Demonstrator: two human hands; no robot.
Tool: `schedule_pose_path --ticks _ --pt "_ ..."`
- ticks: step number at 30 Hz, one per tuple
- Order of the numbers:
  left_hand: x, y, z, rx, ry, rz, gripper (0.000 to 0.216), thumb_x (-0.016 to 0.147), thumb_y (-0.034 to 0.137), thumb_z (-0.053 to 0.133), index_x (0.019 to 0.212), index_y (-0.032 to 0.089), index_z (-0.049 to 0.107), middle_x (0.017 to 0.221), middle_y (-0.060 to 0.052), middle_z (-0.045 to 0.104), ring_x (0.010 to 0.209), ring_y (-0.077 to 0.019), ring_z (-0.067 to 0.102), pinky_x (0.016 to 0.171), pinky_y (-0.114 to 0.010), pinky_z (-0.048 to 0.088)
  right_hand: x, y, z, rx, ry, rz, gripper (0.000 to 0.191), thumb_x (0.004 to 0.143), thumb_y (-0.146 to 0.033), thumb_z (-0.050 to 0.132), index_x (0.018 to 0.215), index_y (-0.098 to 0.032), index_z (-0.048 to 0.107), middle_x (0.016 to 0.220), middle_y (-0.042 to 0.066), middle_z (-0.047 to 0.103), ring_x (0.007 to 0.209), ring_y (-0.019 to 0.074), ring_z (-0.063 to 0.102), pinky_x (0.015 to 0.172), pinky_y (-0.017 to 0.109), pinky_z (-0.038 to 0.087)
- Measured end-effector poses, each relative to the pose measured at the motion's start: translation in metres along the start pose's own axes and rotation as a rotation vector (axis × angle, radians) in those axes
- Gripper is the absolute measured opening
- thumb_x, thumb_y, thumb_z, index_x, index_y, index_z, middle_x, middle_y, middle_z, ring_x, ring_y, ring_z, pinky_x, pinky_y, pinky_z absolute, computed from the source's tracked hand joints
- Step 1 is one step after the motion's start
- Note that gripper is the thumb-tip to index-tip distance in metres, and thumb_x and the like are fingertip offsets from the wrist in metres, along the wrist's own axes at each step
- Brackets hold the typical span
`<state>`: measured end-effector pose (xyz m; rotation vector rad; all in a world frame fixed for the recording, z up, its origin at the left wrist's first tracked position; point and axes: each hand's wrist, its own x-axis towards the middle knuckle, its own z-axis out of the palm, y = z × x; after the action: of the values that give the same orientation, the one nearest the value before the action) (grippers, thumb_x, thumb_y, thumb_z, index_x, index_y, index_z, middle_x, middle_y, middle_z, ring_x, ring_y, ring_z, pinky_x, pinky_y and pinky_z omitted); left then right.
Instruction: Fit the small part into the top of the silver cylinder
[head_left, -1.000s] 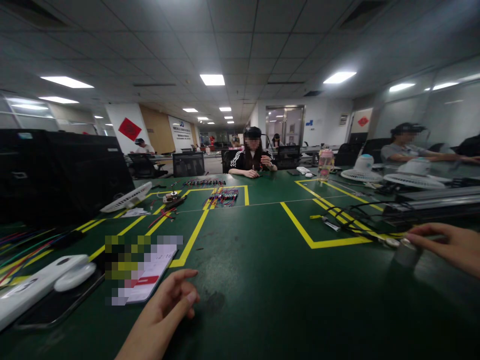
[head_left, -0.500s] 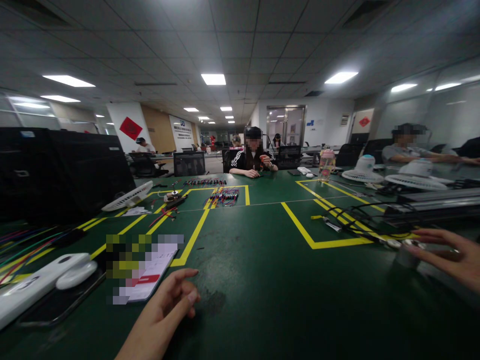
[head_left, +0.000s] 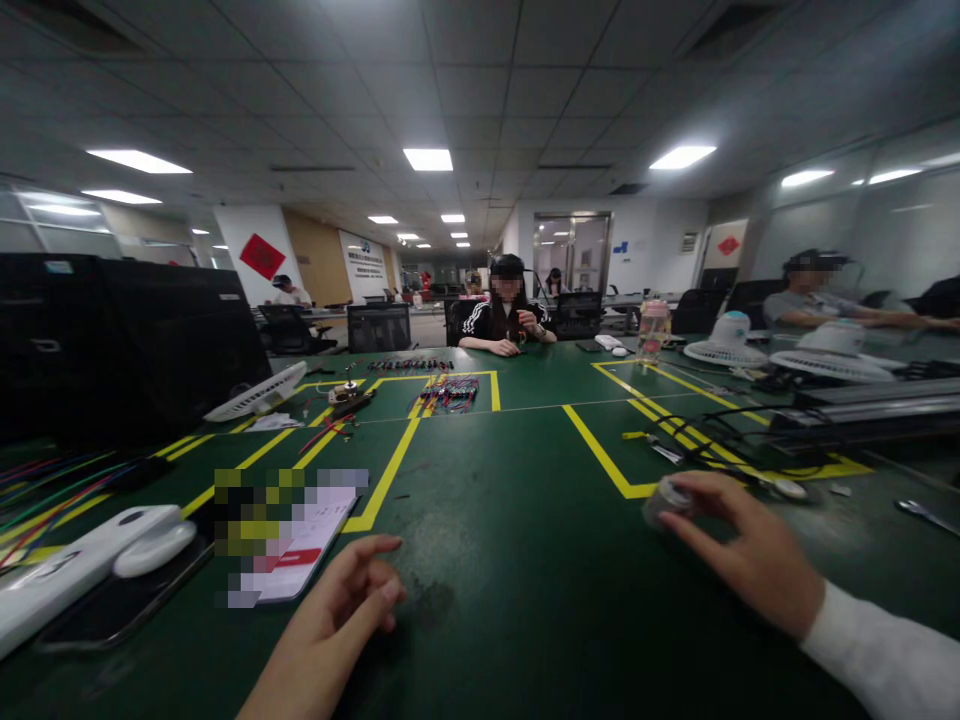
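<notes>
My left hand (head_left: 330,625) rests on the green table (head_left: 525,560) near the front edge, fingers loosely curled and holding nothing, just right of a phone (head_left: 289,545) lying flat. My right hand (head_left: 739,550), in a white sleeve, is closed around a small grey cylindrical part (head_left: 664,497) standing on the table by the corner of a yellow tape box. Black cables (head_left: 712,435) lie just beyond it.
A white flat device (head_left: 82,565) and coloured wires (head_left: 45,490) sit at the left, black monitors (head_left: 120,340) behind them. White fans (head_left: 817,355) and a rail stand at the right. A person (head_left: 508,315) sits across the table; another sits at far right.
My right hand has swept left from the right edge toward the table's middle, bringing the small grey part with it. My left hand has stayed put.
</notes>
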<state>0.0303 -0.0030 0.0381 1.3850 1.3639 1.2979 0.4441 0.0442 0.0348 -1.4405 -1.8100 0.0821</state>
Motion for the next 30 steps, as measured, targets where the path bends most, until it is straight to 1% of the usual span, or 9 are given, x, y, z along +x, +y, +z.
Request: schedule_pose_path --ticks 4,6,8,15,19,22,25,26,30 --pt "-0.001 -0.004 0.000 -0.025 0.005 0.011 0.030 0.078 0.041 0.060 0.103 0.023 0.057 0.067 0.004 0.061 0.056 -0.0177 0.057 0.057 -0.031 0.044 0.005 -0.070 0.051 0.234 -0.196 -0.187 0.032 0.079 -0.032 0.059 0.109 -0.022 0.051 0.110 0.006 0.058 0.093 0.0143 0.058 0.082 0.030 0.050" --pt "0.000 -0.006 -0.001 -0.023 0.012 0.002 0.031 0.077 0.042 0.061 0.103 0.024 0.057 0.067 0.004 0.061 0.056 -0.0178 0.057 0.057 -0.031 0.044 0.007 -0.092 0.067 0.320 -0.247 -0.232 0.031 0.078 -0.027 0.060 0.107 -0.022 0.051 0.107 0.005 0.058 0.093 0.0137 0.056 0.082 0.029 0.050" --pt "0.000 -0.007 -0.001 -0.021 0.013 -0.004 0.031 0.077 0.042 0.061 0.103 0.024 0.057 0.068 0.004 0.062 0.055 -0.0176 0.058 0.057 -0.031 0.044 0.009 -0.104 0.078 0.361 -0.278 -0.262 0.030 0.077 -0.024 0.061 0.105 -0.022 0.051 0.105 0.004 0.057 0.091 0.0134 0.055 0.081 0.030 0.049" --pt "0.001 -0.004 -0.002 -0.012 -0.022 0.004 0.028 0.079 0.039 0.059 0.102 0.023 0.058 0.068 0.004 0.060 0.057 -0.0178 0.057 0.057 -0.031 0.044 0.008 -0.108 0.084 0.397 -0.320 -0.299 0.034 0.076 -0.020 0.061 0.108 -0.022 0.049 0.105 0.003 0.055 0.088 0.0114 0.052 0.079 0.028 0.046" --pt "0.002 0.000 0.003 0.078 -0.100 -0.003 0.024 0.083 0.037 0.056 0.103 0.024 0.058 0.075 0.002 0.061 0.066 -0.0193 0.058 0.063 -0.032 0.046 0.007 -0.109 0.083 0.405 -0.340 -0.297 0.033 0.075 -0.018 0.060 0.107 -0.022 0.049 0.105 0.003 0.054 0.089 0.0116 0.051 0.079 0.028 0.046" --pt "0.005 0.008 0.019 0.152 -0.157 0.021 0.020 0.085 0.033 0.055 0.103 0.024 0.058 0.080 0.001 0.062 0.072 -0.0198 0.059 0.067 -0.032 0.047 0.007 -0.110 0.083 0.415 -0.365 -0.257 0.039 0.073 -0.022 0.063 0.109 -0.022 0.048 0.106 0.004 0.054 0.090 0.0125 0.052 0.080 0.029 0.046" --pt "0.012 0.019 0.045 0.227 -0.196 0.131 0.021 0.086 0.026 0.053 0.106 0.022 0.058 0.085 -0.002 0.063 0.075 -0.0197 0.060 0.068 -0.032 0.047 0.009 -0.110 0.085 0.477 -0.389 -0.159 0.060 0.068 -0.023 0.069 0.121 -0.022 0.040 0.106 0.004 0.055 0.091 0.0129 0.054 0.082 0.030 0.045" --pt "0.016 0.023 0.055 0.254 -0.201 0.179 0.023 0.086 0.025 0.052 0.108 0.022 0.057 0.089 -0.003 0.064 0.075 -0.0197 0.060 0.067 -0.032 0.048 0.010 -0.109 0.085 0.496 -0.404 -0.128 0.061 0.067 -0.023 0.069 0.120 -0.021 0.040 0.105 0.004 0.056 0.091 0.0129 0.055 0.081 0.030 0.045" --pt "0.028 0.037 0.085 0.281 -0.222 0.268 0.023 0.082 0.024 0.056 0.105 0.022 0.062 0.096 -0.005 0.064 0.080 -0.0211 0.060 0.069 -0.033 0.047 0.014 -0.108 0.087 0.527 -0.481 -0.098 0.042 0.069 -0.021 0.067 0.107 -0.018 0.049 0.098 0.002 0.060 0.086 0.0123 0.056 0.078 0.029 0.045"
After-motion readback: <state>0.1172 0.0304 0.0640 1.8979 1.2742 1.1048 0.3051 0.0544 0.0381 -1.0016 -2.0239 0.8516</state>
